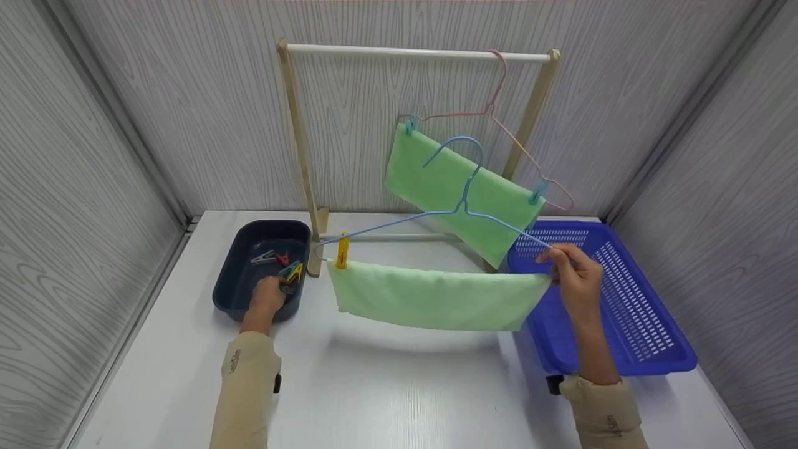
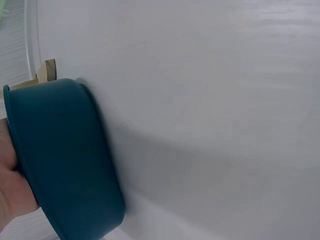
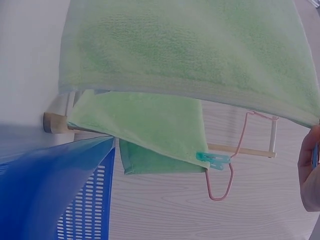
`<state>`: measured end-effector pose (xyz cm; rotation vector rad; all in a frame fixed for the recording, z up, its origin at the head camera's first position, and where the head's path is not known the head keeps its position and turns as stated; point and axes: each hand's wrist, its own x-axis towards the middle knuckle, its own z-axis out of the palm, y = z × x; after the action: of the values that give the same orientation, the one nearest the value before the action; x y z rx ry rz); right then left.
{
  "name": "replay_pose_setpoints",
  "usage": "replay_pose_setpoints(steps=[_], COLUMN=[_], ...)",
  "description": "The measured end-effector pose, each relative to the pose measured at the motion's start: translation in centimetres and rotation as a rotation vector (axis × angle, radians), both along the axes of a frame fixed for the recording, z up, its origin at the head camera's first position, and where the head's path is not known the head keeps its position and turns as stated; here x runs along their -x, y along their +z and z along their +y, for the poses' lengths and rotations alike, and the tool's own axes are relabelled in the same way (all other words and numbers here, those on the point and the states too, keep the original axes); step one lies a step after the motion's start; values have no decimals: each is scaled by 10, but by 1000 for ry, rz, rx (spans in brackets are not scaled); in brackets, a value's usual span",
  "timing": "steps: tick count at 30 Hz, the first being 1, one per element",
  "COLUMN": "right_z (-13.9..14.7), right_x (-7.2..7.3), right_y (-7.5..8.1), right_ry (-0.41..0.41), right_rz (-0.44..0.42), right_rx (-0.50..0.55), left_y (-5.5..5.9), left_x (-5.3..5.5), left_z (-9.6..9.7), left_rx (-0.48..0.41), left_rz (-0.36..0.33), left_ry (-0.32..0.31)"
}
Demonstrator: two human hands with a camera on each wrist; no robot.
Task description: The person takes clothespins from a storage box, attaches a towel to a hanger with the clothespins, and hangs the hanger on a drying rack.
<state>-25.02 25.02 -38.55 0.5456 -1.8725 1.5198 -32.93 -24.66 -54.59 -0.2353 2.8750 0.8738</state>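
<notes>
My right hand (image 1: 580, 280) pinches the right end of a blue clothes hanger (image 1: 399, 219) together with a corner of a light green towel (image 1: 436, 299). A yellow clothespin (image 1: 342, 251) clips the towel's other corner by the hanger's left end, and the towel hangs across in front of me. In the right wrist view this towel (image 3: 190, 45) fills the top. My left hand (image 1: 268, 294) reaches into a dark teal basin (image 1: 227, 274), by several clothespins (image 1: 292, 272). Its fingertips are hidden there, and the left wrist view shows mostly the basin's outer wall (image 2: 65, 150).
Behind stands a wooden rack with a white rod (image 1: 399, 52). A pink hanger (image 1: 458, 115) hangs on it, bearing another green towel (image 1: 430, 174) with two teal clothespins. A blue perforated basket (image 1: 648, 299) sits at the right on the white table (image 1: 399, 399).
</notes>
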Motion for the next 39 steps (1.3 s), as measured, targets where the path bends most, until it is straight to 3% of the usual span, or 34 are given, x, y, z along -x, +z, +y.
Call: replay_pose_setpoints(steps=[5, 10, 26, 33, 39], right_z=[1, 2, 3, 11, 3], right_x=[0, 0, -2, 9, 0], right_y=[1, 1, 1, -12, 0], right_ry=[-21, -22, -48, -74, -73], right_rz=[-14, -6, -30, -19, -21], right_rx=[-2, -7, -6, -32, -40], left_y=[-1, -2, -4, -5, -5], left_x=[-1, -1, -1, -2, -2], left_z=[1, 0, 0, -1, 0], left_rx=[19, 49, -47, -121, -157], left_rz=[3, 59, 169, 235, 290], left_ry=[33, 35, 113, 139, 155])
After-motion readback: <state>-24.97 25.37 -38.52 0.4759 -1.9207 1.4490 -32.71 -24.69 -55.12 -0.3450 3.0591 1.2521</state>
